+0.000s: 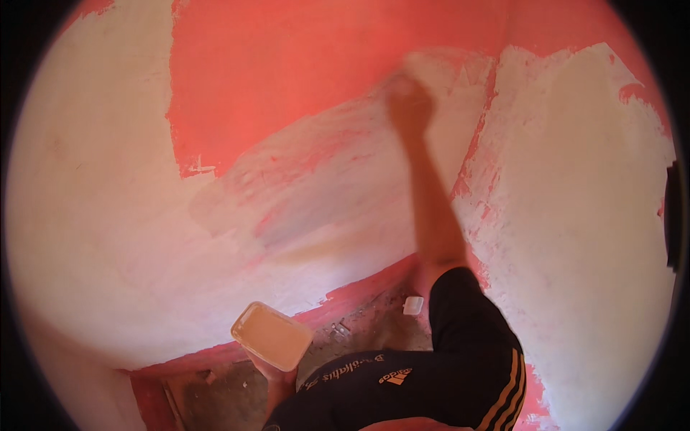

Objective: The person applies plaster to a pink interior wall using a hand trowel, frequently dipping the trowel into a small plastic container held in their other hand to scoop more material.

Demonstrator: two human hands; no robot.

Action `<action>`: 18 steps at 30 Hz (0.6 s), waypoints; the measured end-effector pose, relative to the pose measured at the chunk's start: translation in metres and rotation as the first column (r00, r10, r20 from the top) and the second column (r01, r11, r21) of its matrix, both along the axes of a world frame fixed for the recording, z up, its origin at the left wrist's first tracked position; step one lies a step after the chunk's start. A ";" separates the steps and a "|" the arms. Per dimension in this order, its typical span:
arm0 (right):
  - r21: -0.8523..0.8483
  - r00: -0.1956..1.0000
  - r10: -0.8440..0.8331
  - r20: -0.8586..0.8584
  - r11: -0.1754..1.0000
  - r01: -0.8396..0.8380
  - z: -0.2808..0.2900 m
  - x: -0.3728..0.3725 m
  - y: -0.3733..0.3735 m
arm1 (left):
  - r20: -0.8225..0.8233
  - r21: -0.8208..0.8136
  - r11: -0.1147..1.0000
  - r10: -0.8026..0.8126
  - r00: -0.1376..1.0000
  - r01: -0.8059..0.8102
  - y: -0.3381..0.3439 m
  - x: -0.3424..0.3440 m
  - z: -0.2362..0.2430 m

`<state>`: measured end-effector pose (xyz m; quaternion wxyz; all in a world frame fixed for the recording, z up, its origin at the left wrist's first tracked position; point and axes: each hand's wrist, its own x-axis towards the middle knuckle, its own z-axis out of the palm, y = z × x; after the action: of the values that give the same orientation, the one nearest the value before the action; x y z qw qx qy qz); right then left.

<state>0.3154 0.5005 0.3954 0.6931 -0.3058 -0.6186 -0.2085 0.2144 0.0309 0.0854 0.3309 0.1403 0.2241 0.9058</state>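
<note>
My left hand (272,373) holds a rectangular plastic tub (248,321) from below, its fingers mostly hidden under it. Smooth cream-coloured paste fills the tub. Far up, my right hand (411,103) is closed like a fist against the wall and blurred by motion. A faint pale smear arcs by its knuckles; whatever it grips cannot be made out. Around that hand, red paint (287,72) meets a whitish coat (215,266) spread unevenly over the wall. Streaks of red and grey show through the coat below and left of the hand.
To the right, a corner leads to another wall (582,187), mostly coated whitish with ragged red edges. Along the wall's foot runs a red strip (374,287). Below, the dirty floor (223,399) carries scattered bits and a small white container (413,305).
</note>
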 end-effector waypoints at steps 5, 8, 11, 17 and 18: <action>0.027 0.815 0.517 0.261 0.840 -0.541 -0.054 -0.147 -0.203 | -0.136 -0.050 0.999 -0.005 0.991 -0.002 -0.014 -0.056 -0.011; 0.073 0.836 0.532 0.134 0.836 -0.544 -0.054 -0.111 -0.160 | 0.057 -0.001 0.997 -0.080 0.995 0.080 -0.015 -0.064 -0.011; 0.026 0.969 0.200 -0.147 0.980 -0.198 -0.004 0.002 -0.053 | -0.161 -0.110 0.993 0.016 0.987 -0.034 -0.007 -0.056 -0.009; -0.092 0.998 -0.058 0.006 0.994 0.058 -0.030 -0.034 -0.008 | -0.096 -0.085 0.995 0.034 0.995 -0.042 0.011 -0.070 -0.024; -0.039 0.996 0.054 0.068 0.998 -0.052 -0.064 -0.083 -0.039 | -0.056 -0.095 0.994 0.038 0.998 -0.043 0.000 -0.071 -0.015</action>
<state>0.2321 0.4611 0.3309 0.6708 -0.2945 -0.6539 -0.1890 0.1437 0.0310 0.0704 0.3126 0.1441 0.2794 0.8964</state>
